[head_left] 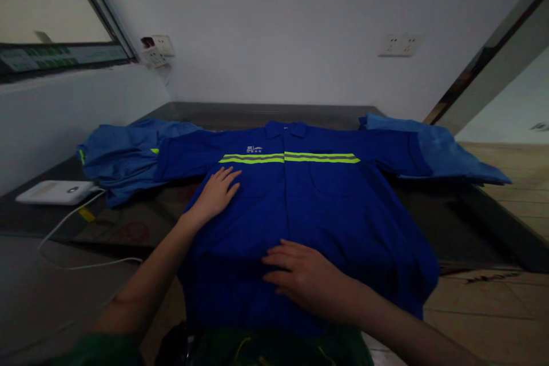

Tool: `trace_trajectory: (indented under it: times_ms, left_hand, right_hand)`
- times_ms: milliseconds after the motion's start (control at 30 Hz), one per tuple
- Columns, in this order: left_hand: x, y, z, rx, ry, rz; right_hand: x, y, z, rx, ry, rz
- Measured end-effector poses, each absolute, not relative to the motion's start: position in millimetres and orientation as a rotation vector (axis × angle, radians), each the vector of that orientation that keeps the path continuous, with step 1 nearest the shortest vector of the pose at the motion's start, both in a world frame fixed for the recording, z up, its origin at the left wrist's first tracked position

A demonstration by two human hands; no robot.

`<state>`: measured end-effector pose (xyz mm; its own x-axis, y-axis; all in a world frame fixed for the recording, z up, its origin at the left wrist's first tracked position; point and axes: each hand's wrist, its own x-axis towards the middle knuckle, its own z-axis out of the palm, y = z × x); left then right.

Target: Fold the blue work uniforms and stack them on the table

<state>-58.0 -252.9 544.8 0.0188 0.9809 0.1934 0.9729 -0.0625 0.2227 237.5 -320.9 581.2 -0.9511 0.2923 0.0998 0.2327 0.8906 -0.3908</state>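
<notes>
Fingers (232, 174) loosely spread, gripping nothing, left hand (218, 191) and right hand (306, 274) lie over the blue shirt (268, 209). Spread on the table (422, 211), it runs lengthwise front to back, collar (274, 130) toward the wall (274, 40).

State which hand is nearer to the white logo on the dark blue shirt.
Left. The left hand is just below the white logo, slightly to its left; the right hand is much lower, over the front of the shirt.
</notes>
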Motion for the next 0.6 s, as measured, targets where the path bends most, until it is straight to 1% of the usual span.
trace_trajectory:
  times_ms: [33,100,167,233,433,600]
  left_hand:
    - [-62.4,-236.6,541.5,2.2,2.16,0.326]
    - [-68.2,-214.9,533.4,2.178,2.204,0.145]
    - [-71.2,-205.3,526.6,2.18,2.233,0.086]
    - [-73.3,-202.2,523.0,2.173,2.244,0.081]
    - [-81.2,-198.1,523.4,2.183,2.198,0.061]
    - [-82.5,-198.5,523.6,2.184,2.193,0.078]
  right_hand:
    - [219.8,-314.1,576.4,-0.411,-2.925,0.448]
    - [194.3,-297.3,565.4,-0.607,-2.914,0.262]
    - [181.6,-280.9,554.7,-0.829,-2.878,0.186]
    - [179.7,-270.7,546.3,-0.904,-2.87,0.18]
    - [198.2,-281.9,541.4,-0.762,-2.943,0.18]
    - [211.2,-300.5,537.2,-0.668,-3.019,0.029]
